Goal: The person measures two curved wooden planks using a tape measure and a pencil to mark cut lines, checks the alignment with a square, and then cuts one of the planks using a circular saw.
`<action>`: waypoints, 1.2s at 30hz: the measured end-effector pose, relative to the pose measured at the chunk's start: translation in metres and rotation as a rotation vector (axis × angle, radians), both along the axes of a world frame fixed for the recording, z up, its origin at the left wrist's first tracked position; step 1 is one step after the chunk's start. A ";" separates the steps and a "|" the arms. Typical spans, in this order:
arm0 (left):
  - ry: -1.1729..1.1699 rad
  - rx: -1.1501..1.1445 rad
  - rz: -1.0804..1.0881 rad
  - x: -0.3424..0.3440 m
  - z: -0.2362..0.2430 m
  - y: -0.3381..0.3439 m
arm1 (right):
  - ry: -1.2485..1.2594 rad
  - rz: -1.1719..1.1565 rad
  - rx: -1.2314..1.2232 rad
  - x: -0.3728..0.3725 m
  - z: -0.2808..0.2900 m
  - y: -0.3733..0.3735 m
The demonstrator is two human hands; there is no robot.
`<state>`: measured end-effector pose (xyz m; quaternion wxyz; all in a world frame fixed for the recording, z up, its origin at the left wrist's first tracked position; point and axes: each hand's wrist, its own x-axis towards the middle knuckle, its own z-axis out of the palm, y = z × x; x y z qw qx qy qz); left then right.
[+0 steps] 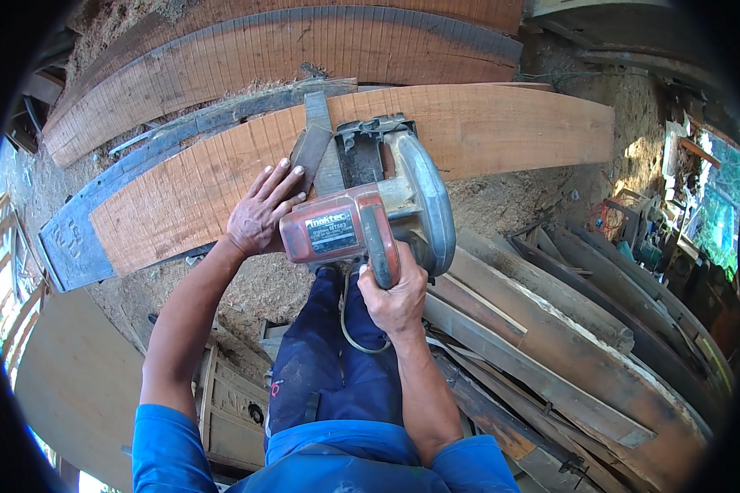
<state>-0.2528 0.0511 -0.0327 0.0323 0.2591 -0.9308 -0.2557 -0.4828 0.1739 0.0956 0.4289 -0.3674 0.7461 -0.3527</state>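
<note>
My right hand [395, 292] is wrapped round the rear handle of a red and grey circular saw [329, 226]. The saw rests across a long curved plank [518, 127], its rounded metal guard facing right. Closely spaced crosswise cuts mark the plank left of the saw; the part to the right looks smooth. My left hand [263, 205] lies on the plank with fingers spread, its fingertips at a short dark wood piece [311, 150]. That piece lies against a grey straight strip [329, 168] set across the plank beside the saw. The blade is hidden.
A worn bluish-grey beam [74, 238] lies under the plank's left end. Beyond it are more curved boards [288, 53] with rows of cuts. Long timbers [543, 361] are stacked at right. The saw's cord [349, 324] hangs by my legs, and sawdust covers the ground.
</note>
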 end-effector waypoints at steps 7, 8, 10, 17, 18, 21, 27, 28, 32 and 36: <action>-0.089 0.022 0.008 -0.001 0.001 0.000 | -0.020 -0.007 -0.001 -0.002 0.002 -0.015; -0.096 0.072 0.023 -0.001 0.005 -0.001 | -0.020 -0.005 -0.004 -0.001 0.002 -0.017; -0.150 -0.005 -0.012 0.002 0.000 0.000 | -0.021 -0.007 0.011 -0.001 0.002 -0.019; -0.229 0.048 -0.008 -0.004 0.011 -0.003 | 0.002 0.001 -0.026 0.001 0.001 -0.027; -0.228 0.048 -0.008 -0.006 0.014 -0.003 | -0.023 -0.043 -0.020 0.003 0.004 -0.032; -0.308 0.072 -0.030 -0.006 0.016 -0.004 | -0.050 -0.081 -0.020 0.006 0.006 -0.040; -0.279 0.109 -0.030 -0.006 0.015 -0.006 | -0.037 -0.087 -0.038 0.008 0.006 -0.051; -0.288 0.106 -0.042 -0.006 0.016 -0.006 | -0.037 -0.094 -0.040 0.008 0.006 -0.053; -0.262 0.079 -0.078 -0.002 0.011 -0.006 | -0.022 -0.083 -0.039 0.007 0.004 -0.059; -0.223 0.099 -0.043 0.001 0.003 -0.004 | 0.010 -0.027 -0.029 0.005 0.003 -0.065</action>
